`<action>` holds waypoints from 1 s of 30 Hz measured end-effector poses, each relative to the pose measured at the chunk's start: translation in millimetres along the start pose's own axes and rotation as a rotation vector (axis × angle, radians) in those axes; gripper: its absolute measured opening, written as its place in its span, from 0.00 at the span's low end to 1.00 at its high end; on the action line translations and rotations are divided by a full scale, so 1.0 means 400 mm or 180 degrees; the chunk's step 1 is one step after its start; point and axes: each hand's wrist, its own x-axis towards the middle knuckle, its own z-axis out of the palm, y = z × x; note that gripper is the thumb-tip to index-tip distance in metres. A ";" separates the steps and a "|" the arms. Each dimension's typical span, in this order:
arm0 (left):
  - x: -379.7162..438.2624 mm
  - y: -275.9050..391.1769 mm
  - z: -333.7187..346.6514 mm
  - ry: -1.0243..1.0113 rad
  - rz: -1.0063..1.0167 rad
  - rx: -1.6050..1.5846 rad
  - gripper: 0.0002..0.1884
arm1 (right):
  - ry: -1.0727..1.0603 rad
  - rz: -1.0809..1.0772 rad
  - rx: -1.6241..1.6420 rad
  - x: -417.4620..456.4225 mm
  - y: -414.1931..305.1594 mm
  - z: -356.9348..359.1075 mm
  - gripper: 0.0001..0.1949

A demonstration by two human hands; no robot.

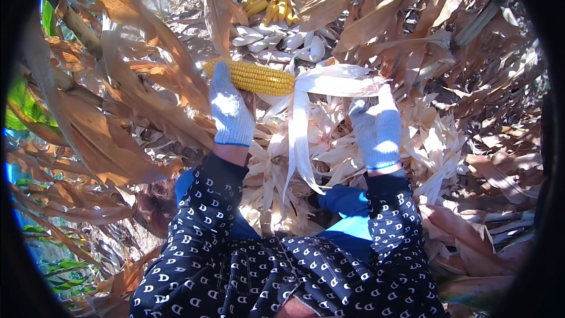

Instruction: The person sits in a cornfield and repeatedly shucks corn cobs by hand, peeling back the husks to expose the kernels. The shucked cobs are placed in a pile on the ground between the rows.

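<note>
My left hand (231, 108), in a white knitted glove, grips a yellow ear of corn (262, 77) near its tip, thumb across the kernels. Pale husk leaves (337, 81) are peeled back from the ear's base and stretch to the right. At their far end my right hand (376, 126), gloved the same way, pinches the husk. One long strip of husk (301, 137) dangles from the base of the ear. The kernels are fully bare on the side facing me.
Beyond my hands lie a heap of husked yellow ears (280, 4) and a group of pale ears still in husk (282, 42). Discarded husks (273, 168) cover the ground between my legs. Dry corn leaves (145, 53) crowd in from the left, others (397, 13) from the right.
</note>
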 end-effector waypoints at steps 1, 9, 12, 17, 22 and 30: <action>-0.004 0.011 0.007 0.0033 0.0054 0.0078 0.14 | 0.0200 -0.0147 0.0157 0.013 -0.015 -0.003 0.13; 0.028 0.013 -0.038 -0.0351 0.0298 0.0625 0.17 | 0.0258 -0.1079 -0.0254 0.069 -0.122 -0.054 0.09; 0.022 -0.008 -0.024 -0.0403 0.0475 0.0445 0.16 | 0.0120 -0.0974 -0.0698 0.034 -0.081 -0.004 0.08; -0.026 -0.019 -0.004 -0.0837 0.0598 0.0854 0.19 | -0.0873 0.0368 -0.1669 -0.106 0.001 0.080 0.15; -0.104 -0.032 0.024 -0.1274 0.0043 0.0572 0.19 | -0.0452 0.2058 -0.0863 -0.090 0.151 0.040 0.29; -0.174 -0.075 0.024 -0.1657 -0.0466 0.0939 0.21 | 0.0010 0.0808 0.0182 -0.046 0.120 0.011 0.23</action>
